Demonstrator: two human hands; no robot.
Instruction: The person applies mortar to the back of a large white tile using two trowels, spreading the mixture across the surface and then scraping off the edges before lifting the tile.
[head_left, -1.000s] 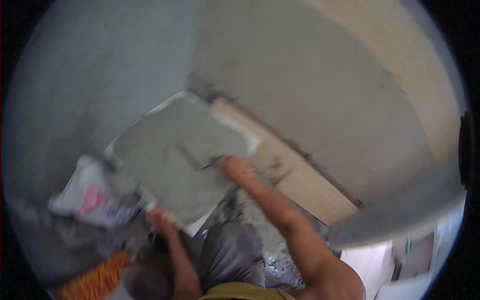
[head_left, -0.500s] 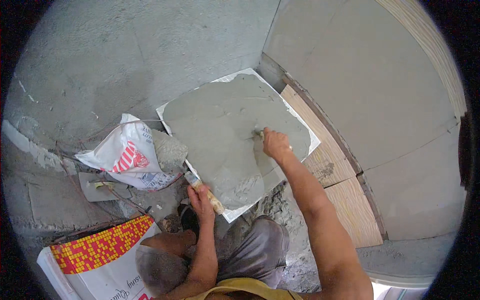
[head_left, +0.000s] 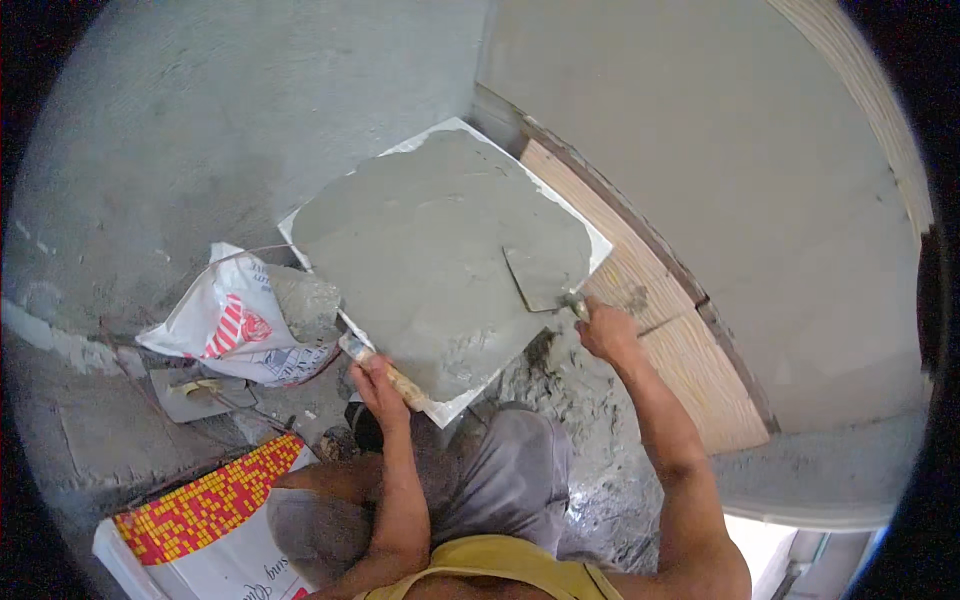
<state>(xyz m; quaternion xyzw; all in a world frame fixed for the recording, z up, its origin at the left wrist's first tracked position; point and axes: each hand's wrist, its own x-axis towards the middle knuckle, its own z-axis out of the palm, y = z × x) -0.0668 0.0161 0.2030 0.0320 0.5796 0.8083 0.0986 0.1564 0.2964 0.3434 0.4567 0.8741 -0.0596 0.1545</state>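
A white-edged square tile [head_left: 448,413] lies tilted before me, its face coated in wet grey mortar [head_left: 430,250]. My right hand [head_left: 610,330] is closed round the handle of a trowel [head_left: 540,285], whose blade lies flat on the mortar near the tile's right edge. At the tile's lower left edge, my left hand [head_left: 378,390] is closed on a mortar-stained, wooden-looking strip with a greyish end [head_left: 398,382]. Its fingertips are partly hidden, so whether they also grip the tile cannot be made out.
An opened white bag [head_left: 230,305] with grey material at its mouth stands left of the tile. Nearby lies a flat float [head_left: 200,393] with a handle. A red, yellow and white bag [head_left: 200,500] is at lower left. Wood-grain tiles [head_left: 680,370] line the right wall's base, beside wet mortar [head_left: 590,420].
My right hand has drawn the trowel rightward and toward me, to the tile's right edge; its blade now shows. The mortar there looks smoother. My left hand keeps its hold, and the view has shifted.
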